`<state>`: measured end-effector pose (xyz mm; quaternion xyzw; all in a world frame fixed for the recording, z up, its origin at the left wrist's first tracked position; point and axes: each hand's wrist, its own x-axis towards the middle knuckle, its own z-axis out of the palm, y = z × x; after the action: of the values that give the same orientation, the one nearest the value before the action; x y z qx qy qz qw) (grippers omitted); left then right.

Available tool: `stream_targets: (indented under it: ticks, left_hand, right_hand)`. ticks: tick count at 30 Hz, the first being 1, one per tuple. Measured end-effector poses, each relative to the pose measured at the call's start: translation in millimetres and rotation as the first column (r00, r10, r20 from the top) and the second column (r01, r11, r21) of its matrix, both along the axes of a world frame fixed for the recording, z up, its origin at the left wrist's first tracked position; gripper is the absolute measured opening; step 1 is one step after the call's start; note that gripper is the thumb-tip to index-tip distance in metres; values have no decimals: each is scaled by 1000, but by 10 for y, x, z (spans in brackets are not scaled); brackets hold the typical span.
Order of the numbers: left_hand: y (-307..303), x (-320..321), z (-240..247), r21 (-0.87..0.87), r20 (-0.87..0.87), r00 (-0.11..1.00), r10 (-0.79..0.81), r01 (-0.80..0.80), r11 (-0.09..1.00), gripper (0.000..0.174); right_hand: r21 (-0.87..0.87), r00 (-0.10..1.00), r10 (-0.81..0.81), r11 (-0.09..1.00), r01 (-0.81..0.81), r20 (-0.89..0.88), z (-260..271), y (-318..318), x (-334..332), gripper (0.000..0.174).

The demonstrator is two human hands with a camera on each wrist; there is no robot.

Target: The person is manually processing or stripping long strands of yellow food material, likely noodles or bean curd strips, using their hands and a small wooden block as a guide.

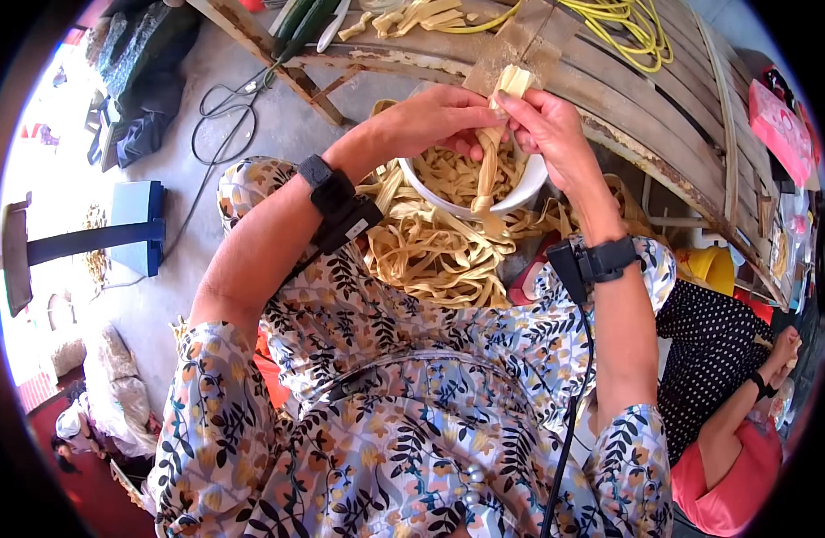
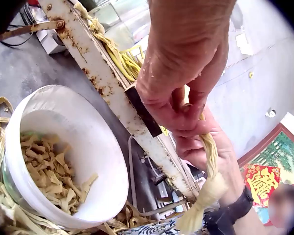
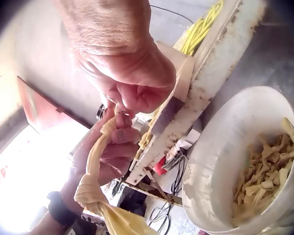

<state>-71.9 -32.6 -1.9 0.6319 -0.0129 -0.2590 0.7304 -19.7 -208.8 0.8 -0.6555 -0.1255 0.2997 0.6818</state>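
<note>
Both hands meet over a white bucket (image 1: 536, 182) and work on a long, pale yellow tofu skin strip (image 1: 490, 170). My left hand (image 1: 441, 118) pinches the strip between thumb and fingers. Close beside it, my right hand (image 1: 549, 127) pinches the strip near its upper end. Below the fingers the strip hangs down, twisted, with a knot (image 2: 213, 188) in its lower part. Short knotted pieces (image 2: 54, 172) lie inside the bucket. A heap of loose long strips (image 1: 439, 255) lies around the bucket, in front of the lap.
A slatted bench (image 1: 650, 117) with a rusty metal edge stands beyond the bucket. Coiled yellow cord (image 1: 635, 31) and more strips (image 1: 421, 16) lie on it. A black cable (image 1: 224, 125) runs over the floor. Another person in a pink top (image 1: 731, 475) sits at the right.
</note>
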Motion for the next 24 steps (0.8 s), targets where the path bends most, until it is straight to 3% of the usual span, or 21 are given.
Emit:
stream_targets:
  ticks: [5, 8, 9, 12, 18, 21, 24]
  left_hand:
    - [-8, -8, 13, -109, -51, 999, -13, 7, 994, 29]
    - [104, 33, 13, -87, -39, 980, 195, -198, 976, 27]
    - [126, 49, -5, -165, -27, 981, 191, -193, 967, 26]
    - [127, 69, -22, -145, -8, 984, 175, -175, 974, 25]
    - [125, 5, 55, 85, 80, 993, 92, -99, 992, 19]
    - [143, 28, 36, -32, 53, 989, 140, -139, 990, 17]
    - [180, 28, 59, 12, 117, 981, 158, -160, 987, 15]
  right_hand:
    - [-18, 998, -66, 998, 66, 16, 58, 31, -79, 30]
    - [-47, 984, 126, 992, -121, 128, -10, -61, -96, 35]
    - [-26, 983, 129, 992, -127, 129, -19, -44, -152, 34]
    - [-26, 992, 96, 995, -94, 81, -119, 5, -195, 18]
    - [-129, 963, 125, 987, -97, 238, -117, -8, -202, 9]
    - [-167, 962, 98, 984, -57, 254, -60, -10, -221, 10]
    - [-173, 944, 114, 983, -63, 309, -95, -38, -217, 11]
